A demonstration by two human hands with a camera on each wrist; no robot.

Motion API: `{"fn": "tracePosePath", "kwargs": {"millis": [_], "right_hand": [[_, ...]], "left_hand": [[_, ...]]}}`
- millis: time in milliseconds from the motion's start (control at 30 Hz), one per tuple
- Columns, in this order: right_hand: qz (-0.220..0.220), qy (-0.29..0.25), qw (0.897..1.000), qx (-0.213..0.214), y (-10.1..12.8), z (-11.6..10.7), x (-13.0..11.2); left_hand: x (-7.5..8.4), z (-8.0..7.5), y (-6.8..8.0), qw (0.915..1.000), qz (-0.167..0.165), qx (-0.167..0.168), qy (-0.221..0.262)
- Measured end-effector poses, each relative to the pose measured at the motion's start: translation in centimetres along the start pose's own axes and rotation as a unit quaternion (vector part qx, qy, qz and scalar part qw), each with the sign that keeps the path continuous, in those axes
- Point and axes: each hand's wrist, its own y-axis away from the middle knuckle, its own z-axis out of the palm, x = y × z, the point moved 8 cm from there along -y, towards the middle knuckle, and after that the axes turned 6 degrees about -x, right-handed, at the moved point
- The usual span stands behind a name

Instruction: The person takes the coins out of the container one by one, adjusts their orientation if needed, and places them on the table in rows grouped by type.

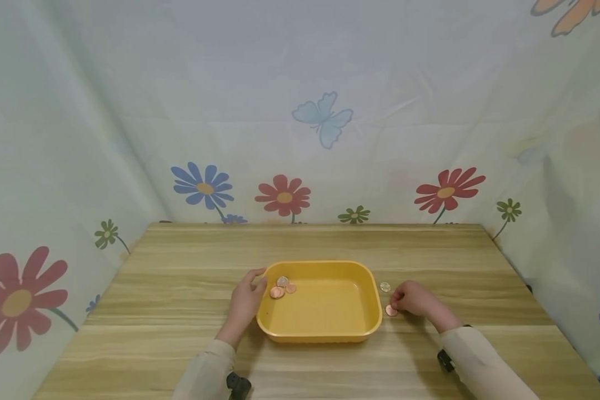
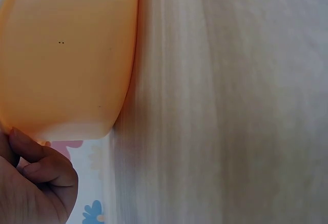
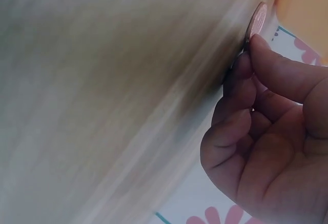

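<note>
We see a shallow yellow plastic tray with rounded corners [image 1: 325, 328] on a pale wood-grain table [image 1: 180, 300], near its middle. Our left hand [image 1: 246, 303] rests against the tray's left rim, fingers curled over the edge and thumb outside, gripping it. Three small round coins [image 1: 282, 287], two copper and one silvery, lie together in the tray's far left corner. Just right of the tray, our right hand [image 1: 414, 299] curls over a small copper-coloured coin [image 1: 391, 310] lying on the table; the right wrist view shows the fingertips [image 3: 256, 44] touching its edge. A small silvery coin [image 1: 385, 287] lies on the table just beyond, close to the tray's right rim.
</note>
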Motion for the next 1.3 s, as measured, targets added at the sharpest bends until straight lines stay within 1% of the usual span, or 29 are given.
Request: {"fn": "tracePosePath", "kwargs": {"millis": [167,467,767,833,900,1000,1100,1167,1300], "right_hand": [[0.009,0.005,1.000,-0.001,0.0,0.1,0.1],[0.005,0.043,0.999,0.010,-0.3,0.4,0.3],[-0.003,0.043,0.999,0.030,-0.1,0.3,0.4],[-0.011,0.036,0.999,0.028,-0.1,0.3,0.4],[-0.022,0.017,0.999,0.019,-0.1,0.1,0.5],[-0.038,-0.016,0.999,0.009,0.1,-0.5,0.6],[-0.049,-0.040,0.998,0.009,0.4,-1.5,0.2],[-0.060,-0.043,0.997,0.019,0.7,-2.4,-0.6],[-0.085,-0.022,0.995,0.048,1.2,-4.6,-2.7]], "left_hand": [[0.0,0.1,0.0,1.0000,0.001,-0.004,0.000],[0.1,0.0,0.1,1.0000,0.005,-0.002,-0.004],[0.1,-0.1,0.1,1.0000,0.001,-0.004,-0.007],[0.1,-0.1,0.1,1.0000,0.002,-0.003,-0.006],[0.1,-0.1,0.1,1.0000,0.000,-0.003,-0.005],[0.0,0.0,0.0,1.0000,0.000,-0.003,-0.005],[0.0,0.0,0.1,1.0000,-0.004,-0.003,-0.007],[0.0,0.0,0.1,1.0000,-0.003,-0.003,-0.009],[0.2,-0.1,0.2,1.0000,0.000,-0.005,-0.006]]}}
